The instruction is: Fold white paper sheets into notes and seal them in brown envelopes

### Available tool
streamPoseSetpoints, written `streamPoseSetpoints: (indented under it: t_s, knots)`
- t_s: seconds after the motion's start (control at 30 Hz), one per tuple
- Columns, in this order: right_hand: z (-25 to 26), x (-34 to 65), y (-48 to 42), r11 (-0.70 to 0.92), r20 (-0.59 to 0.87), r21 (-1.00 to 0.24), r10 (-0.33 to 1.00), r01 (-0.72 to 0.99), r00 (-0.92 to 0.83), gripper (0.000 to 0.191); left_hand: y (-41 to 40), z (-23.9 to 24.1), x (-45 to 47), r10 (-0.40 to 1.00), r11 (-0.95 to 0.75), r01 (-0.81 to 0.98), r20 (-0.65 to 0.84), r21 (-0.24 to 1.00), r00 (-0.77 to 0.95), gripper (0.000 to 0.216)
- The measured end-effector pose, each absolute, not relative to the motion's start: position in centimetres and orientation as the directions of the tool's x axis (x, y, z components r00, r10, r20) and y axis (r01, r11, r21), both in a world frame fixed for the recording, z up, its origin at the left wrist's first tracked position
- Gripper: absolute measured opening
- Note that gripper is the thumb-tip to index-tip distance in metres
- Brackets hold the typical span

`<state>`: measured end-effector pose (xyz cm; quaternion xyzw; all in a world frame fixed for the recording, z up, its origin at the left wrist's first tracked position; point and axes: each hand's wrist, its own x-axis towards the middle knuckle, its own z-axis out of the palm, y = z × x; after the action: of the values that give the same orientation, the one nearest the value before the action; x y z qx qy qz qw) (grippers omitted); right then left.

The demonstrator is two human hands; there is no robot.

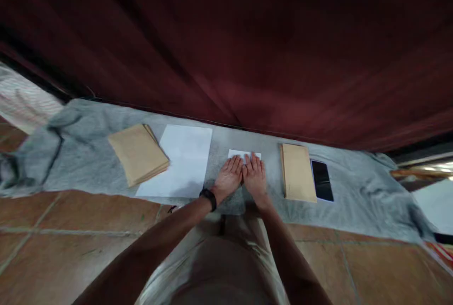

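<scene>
Pressing flat side by side, the left hand (230,174) and the right hand (255,173) lie palm down on a small piece of white paper (236,153), about midway between the far and near edges of the grey cloth (357,191). Only its far strip shows past the fingertips; whether it is folded or a single layer cannot be told. Spreading both palms over it probably serves to keep it flat and stop it sliding on the soft-looking cloth. Both hands are unclenched, fingers stretched toward the far edge and held close together, thumbs nearly meeting, with nothing gripped in either. Toward the cloth's left end, a large white sheet (187,158) reaches from near the far edge down to the near edge, and a fanned brown paper pile (138,154) overlaps its left side, perhaps weighing it down a little. To the right of the hands, a neater brown paper stack (300,173) stands lengthwise between the two edges, with a dark-screened phone (322,181) just beside it. Setting these things to either side seems to leave both forearms room to come straight in over the near edge.
</scene>
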<state>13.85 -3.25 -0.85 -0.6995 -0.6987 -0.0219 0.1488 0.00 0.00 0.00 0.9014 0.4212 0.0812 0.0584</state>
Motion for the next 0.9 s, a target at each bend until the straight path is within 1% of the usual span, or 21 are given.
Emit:
streamPoseSetpoints:
  t_s: [0.2, 0.47, 0.67, 0.9]
  knots:
    - [-1.1, 14.0, -3.4, -0.029, 0.261, -0.223, 0.961, 0.974, 0.088, 0.052, 0.0, 0.2, -0.9, 0.815, -0.579, 0.787, 0.155, 0.211, 0.558, 0.057]
    - [-1.3, 14.1, -3.7, -0.091, 0.263, -0.240, 0.952, 0.967, 0.155, 0.053, 0.5, 0.2, 0.2, 0.890, -0.456, 0.866, 0.123, 0.203, 0.440, 0.061]
    - [-1.2, 14.0, -3.6, -0.106, 0.246, -0.259, 0.954, 0.960, 0.171, 0.054, 1.1, 0.3, 1.2, 0.864, -0.504, 0.841, 0.119, 0.196, 0.490, 0.058]
    - [-1.2, 14.5, -3.6, -0.124, 0.230, -0.247, 0.956, 0.961, 0.182, 0.054, 1.4, 0.0, 0.6, 0.896, -0.443, 0.876, 0.120, 0.190, 0.427, 0.062]
